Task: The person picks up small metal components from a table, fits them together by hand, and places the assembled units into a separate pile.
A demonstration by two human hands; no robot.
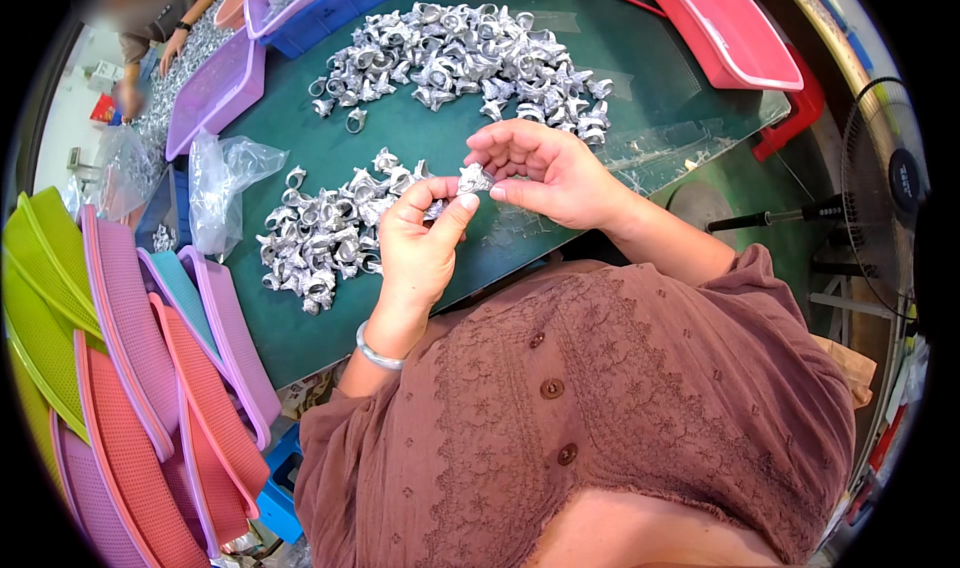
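Note:
A silvery metal ring [474, 179] with a bulky, sculpted top is pinched between the thumb and forefinger of my left hand [422, 230]. My right hand [548, 176] meets it from the other side, fingers curled and the thumb at the ring's edge. Both hands are just above the near edge of the green table [300, 353]. Left of my left hand lies a loose heap of similar rings [325, 230]. Beyond my hands spreads a larger pile of rings [455, 53]. One single ring [356, 120] lies apart between the two heaps.
Purple [218, 93], blue [345, 8] and pink baskets [725, 28] line the table's far side. A clear plastic bag [225, 188] hangs at the left, above stacked coloured baskets [140, 368]. At the right stands a fan [880, 193]. Another person's arm [185, 28] shows far left.

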